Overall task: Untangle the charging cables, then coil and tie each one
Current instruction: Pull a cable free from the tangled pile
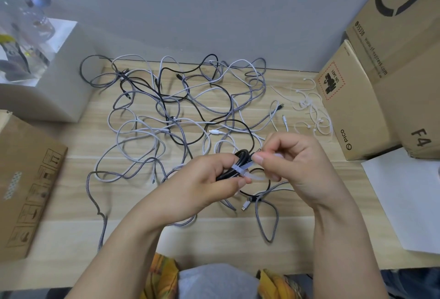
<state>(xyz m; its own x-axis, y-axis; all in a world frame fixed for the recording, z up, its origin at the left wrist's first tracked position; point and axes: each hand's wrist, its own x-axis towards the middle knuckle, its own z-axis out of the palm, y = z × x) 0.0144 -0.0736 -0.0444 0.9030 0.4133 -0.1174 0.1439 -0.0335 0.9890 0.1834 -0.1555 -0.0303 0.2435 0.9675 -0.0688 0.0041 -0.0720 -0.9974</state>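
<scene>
Wooden table (71, 215) holds tangled cables (166, 113), boxes (381, 72).

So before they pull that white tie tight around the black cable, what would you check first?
1. Black coiled cable gathered in one bundle: ok, the left hand grips it.
2. White tie wrapped across the bundle: ok.
3. Tie end held: ok, the right hand pinches it.
4. Tail threaded through the tie's head: cannot tell, fingers hide it.
5. No other cable caught in the loop: cannot tell; a grey braided cable lies right below.
6. Spare ties ready for the next cable: ok, by the cardboard box.
</scene>
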